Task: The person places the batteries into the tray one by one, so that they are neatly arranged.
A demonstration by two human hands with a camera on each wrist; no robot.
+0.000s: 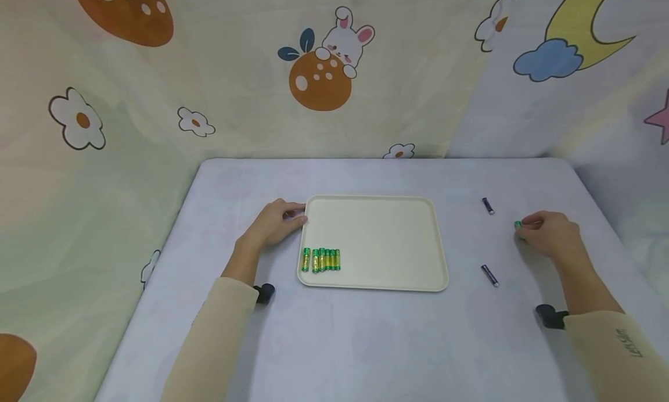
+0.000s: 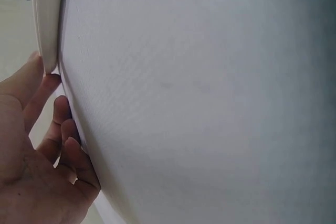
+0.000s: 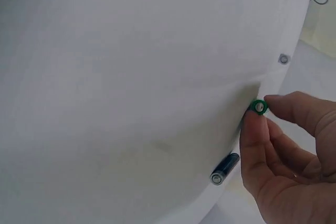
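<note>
My right hand [image 1: 551, 233] pinches a green battery [image 1: 518, 224] between thumb and fingertips, right of the tray. Its round end [image 3: 259, 107] faces the camera in the right wrist view; the fingers hide most of the rest. At the tray's left side, my left hand [image 1: 274, 223] holds the rim with thumb and index finger, the other fingers [image 2: 79, 161] loosely bent below it. The cream rectangular tray [image 1: 381, 239] lies flat on the table. Several green-and-gold batteries [image 1: 322, 259] stand in a row in its near left corner, the leftmost set slightly apart.
Two dark batteries lie on the white-covered table [image 1: 366, 338] between tray and right hand: one farther back [image 1: 488, 206], one nearer [image 1: 490, 276]. A patterned cloth [image 1: 235, 71] hangs behind the table and along its sides.
</note>
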